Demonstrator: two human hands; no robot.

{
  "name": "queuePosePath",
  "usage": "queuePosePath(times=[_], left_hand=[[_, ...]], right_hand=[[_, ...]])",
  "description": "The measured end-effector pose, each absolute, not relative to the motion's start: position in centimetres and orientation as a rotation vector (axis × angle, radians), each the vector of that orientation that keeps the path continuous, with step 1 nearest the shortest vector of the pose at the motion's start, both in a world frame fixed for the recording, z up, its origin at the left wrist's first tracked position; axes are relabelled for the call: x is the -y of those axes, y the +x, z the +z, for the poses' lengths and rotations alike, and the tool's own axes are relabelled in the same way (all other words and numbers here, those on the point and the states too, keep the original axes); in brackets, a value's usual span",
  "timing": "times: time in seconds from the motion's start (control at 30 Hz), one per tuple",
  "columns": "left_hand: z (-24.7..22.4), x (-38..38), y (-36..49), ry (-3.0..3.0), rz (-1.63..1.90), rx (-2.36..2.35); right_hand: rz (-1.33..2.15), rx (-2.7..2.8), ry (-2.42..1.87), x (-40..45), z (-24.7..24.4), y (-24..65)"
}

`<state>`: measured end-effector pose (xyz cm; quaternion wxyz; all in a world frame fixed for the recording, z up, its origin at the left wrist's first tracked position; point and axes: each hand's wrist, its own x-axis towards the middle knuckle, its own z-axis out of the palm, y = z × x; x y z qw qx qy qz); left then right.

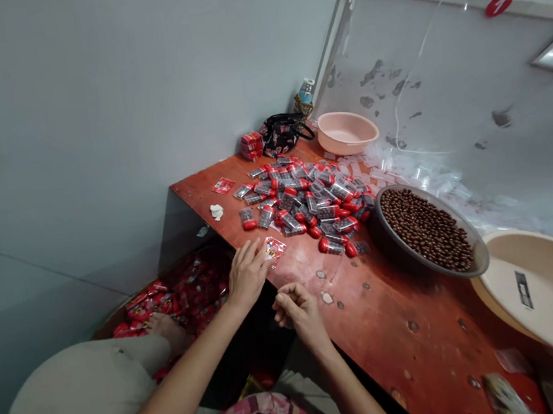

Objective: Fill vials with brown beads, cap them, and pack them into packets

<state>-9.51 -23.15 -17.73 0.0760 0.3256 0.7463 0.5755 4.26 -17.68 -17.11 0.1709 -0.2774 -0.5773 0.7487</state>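
Note:
My left hand is at the table's near edge, its fingertips pinching a small red-and-white packet. My right hand is just below it, fingers curled and thumb against them, with nothing visible in them. A heap of clear capsule-shaped containers with red caps lies on the worn red-brown table, a little beyond the packet. Each holds dark contents. To the right, a grey bowl is filled with round brown beads.
A large beige basin sits at the right end of the table. A pink bowl, black bag and stacked red boxes stand at the far end. Red packets fill a container on the floor to the left.

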Motion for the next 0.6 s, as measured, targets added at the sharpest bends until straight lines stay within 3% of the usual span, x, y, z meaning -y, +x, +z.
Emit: queuePosePath(times=[0.37, 0.6], left_hand=[[-17.8, 21.6, -9.0, 0.564, 1.997, -1.873], [-15.9, 23.3, -7.4, 0.624, 2.01, -1.85]], right_hand=[[1.719, 1.741, -0.795, 13.4, -16.3, 1.9], [2.059, 1.412, -0.707, 12.0, -15.9, -0.9]])
